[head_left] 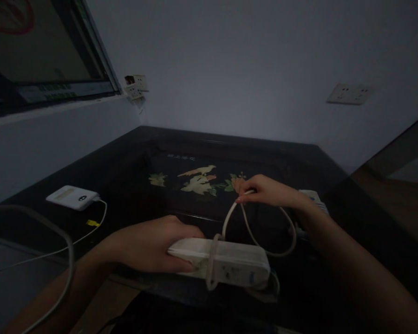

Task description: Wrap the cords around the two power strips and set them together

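Note:
My left hand (149, 246) is closed round the near end of a white power strip (230, 264) held low over the front edge of a dark table (125, 153). The strip's white cord (254, 234) is looped once around its body and arcs up to my right hand (264, 190). That hand pinches the cord between thumb and fingers above the table's painted bird-and-leaf panel (198, 181).
A white power bank (71, 197) with a thin white cable (90, 232) and a yellow tag lies at the table's left. A small white device (311, 197) lies behind my right wrist. Wall sockets (350, 93) sit at right, another socket (135, 86) in the left corner.

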`<state>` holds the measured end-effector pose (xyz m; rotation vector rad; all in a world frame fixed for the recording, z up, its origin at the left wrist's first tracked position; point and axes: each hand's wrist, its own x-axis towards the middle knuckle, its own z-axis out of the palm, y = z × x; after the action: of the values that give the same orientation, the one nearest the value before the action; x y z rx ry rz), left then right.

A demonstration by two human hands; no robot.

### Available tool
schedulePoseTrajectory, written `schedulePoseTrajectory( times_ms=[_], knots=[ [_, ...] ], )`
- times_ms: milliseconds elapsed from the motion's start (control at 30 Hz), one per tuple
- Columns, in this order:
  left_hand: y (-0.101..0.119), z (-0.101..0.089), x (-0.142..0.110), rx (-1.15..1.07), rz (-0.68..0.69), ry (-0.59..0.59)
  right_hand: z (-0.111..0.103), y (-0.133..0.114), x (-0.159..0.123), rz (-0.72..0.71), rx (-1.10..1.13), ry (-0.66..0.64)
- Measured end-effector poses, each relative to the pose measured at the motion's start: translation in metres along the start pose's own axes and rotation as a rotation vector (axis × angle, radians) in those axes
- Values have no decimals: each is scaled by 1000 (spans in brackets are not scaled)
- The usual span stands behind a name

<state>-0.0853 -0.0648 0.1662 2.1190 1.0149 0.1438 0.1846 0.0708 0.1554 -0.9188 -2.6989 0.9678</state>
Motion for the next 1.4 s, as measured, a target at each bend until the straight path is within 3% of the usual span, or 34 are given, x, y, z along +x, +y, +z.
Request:
schedulePoseTrajectory(
  times_ms=[67,267,433,600,833,1100,1233,1400],
  knots=[
    [5,-1,4,82,-57,-25,-2,-11,4,55,-69,50],
    [-5,7,14,206,-144,101,8,-51,-1,224,-219,259],
    [-16,15,26,272,-168,196,23,-80,-7,221,-290,290],
    [-32,15,39,230,-247,303,50,-97,-13,237,-340,243],
    [-52,20,39,-96,-218,440,89,-86,-26,283,-270,224],
    [-48,27,39,-667,-195,551,102,-79,-27,354,-142,99],
    [-46,26,35,-1027,-108,483,100,-52,-31,214,71,149],
    [-43,27,28,-1141,39,346,88,-14,-38,1,427,91]
  ],
)
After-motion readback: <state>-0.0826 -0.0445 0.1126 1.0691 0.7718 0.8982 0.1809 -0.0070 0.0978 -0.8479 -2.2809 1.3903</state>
